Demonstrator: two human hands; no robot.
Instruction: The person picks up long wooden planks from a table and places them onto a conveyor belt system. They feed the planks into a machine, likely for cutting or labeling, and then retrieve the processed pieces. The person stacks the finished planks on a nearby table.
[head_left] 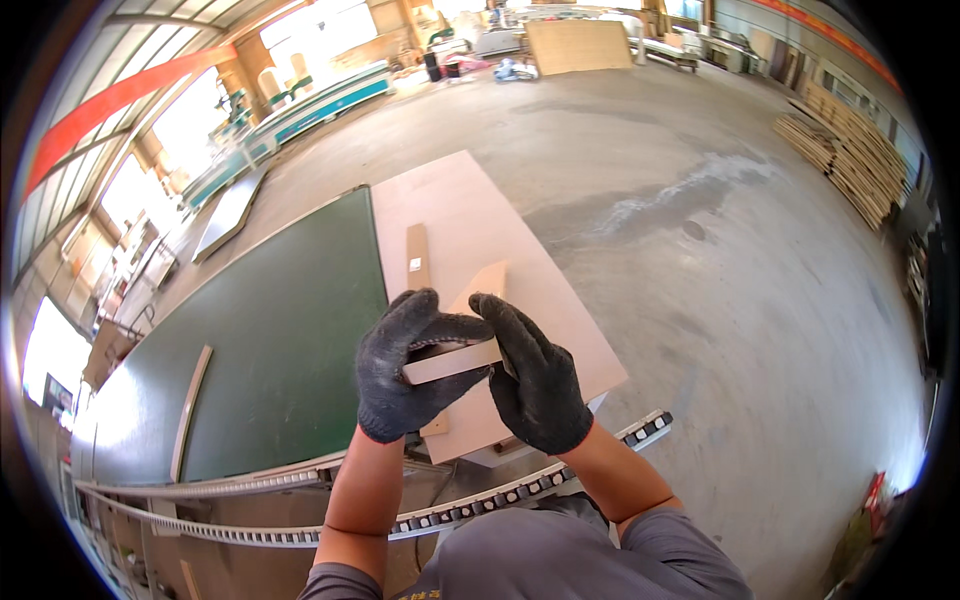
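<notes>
Taking the piece I hold as the centre of the dial, with twelve straight ahead of me, the concrete floor (720,330) spreads widest from one to four o'clock. The green tabletop (280,320) fills the stretch around nine and ten. Beside it, the pale pink board (450,200) runs from twelve round past three, under my hands. A curved roller track (545,484) sweeps below, from four o'clock round to eight. A narrow wooden strip (191,412) lies on the green towards half past eight. On the pink board, a brown strip (417,245) with a white label sits just short of twelve, and a tapered wooden piece (490,280) near one, partly hidden by my gloves.

My left hand (390,365), in a dark knit glove, is curled round the small pale piece (450,364). My right hand (540,380), gloved alike, has its fingers bent at the other end; I cannot tell whether they pinch it or only touch.

The piece sits between my palms, over the pink board. I judge it could twist or slip if my left fingers slackened, since knit can slide on a smooth face; a rough edge might also snag the yarn. Its long axis is nearly crosswise, one end towards half past eight by my left palm, the other towards half past two at my right fingers.
</notes>
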